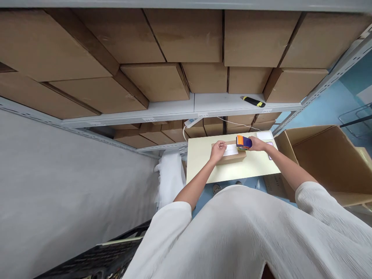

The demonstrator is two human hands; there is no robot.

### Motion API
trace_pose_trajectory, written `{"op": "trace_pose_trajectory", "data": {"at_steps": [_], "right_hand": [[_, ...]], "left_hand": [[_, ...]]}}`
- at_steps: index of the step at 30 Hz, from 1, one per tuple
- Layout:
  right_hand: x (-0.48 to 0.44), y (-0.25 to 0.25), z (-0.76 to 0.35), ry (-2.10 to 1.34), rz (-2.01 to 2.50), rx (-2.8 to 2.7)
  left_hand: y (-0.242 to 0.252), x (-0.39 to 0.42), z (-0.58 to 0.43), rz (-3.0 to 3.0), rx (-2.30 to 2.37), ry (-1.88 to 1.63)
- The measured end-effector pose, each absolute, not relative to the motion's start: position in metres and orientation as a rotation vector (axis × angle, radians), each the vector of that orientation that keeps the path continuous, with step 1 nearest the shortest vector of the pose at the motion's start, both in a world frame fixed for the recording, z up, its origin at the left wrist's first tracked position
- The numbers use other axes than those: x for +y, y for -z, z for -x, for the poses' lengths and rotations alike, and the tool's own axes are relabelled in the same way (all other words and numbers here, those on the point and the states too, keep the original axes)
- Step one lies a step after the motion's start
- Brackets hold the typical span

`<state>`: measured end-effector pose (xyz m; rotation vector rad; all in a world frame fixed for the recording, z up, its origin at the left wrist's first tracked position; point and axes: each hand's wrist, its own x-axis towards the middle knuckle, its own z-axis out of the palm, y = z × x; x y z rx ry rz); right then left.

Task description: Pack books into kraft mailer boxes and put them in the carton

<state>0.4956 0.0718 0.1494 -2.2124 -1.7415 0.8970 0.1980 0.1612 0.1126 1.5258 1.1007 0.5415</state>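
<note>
The right hand (255, 143) wraps its grip round a tape dispenser (243, 142) at a carton (232, 158) on the tabletop (200, 168), while the left hand (218, 151) curls by the white label (231, 150), pinch unclear.

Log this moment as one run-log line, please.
left hand: at carton, left end, by white label | right hand: gripping tape dispenser, at carton's right end | carton: on table
</note>
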Motion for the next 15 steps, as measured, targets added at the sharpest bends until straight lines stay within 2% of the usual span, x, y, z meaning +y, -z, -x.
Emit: {"op": "trace_pose_trajectory", "data": {"at_steps": [6,15], "right_hand": [[0.069,-0.147,-0.496,-0.894,2.164,-1.725],[0.068,-0.146,-0.493,-0.851,2.09,-1.776]], "left_hand": [[-0.134,0.154,-0.243,-1.107,1.051,-0.594],[-0.131,0.16,-0.255,-1.093,1.143,-0.594]]}}
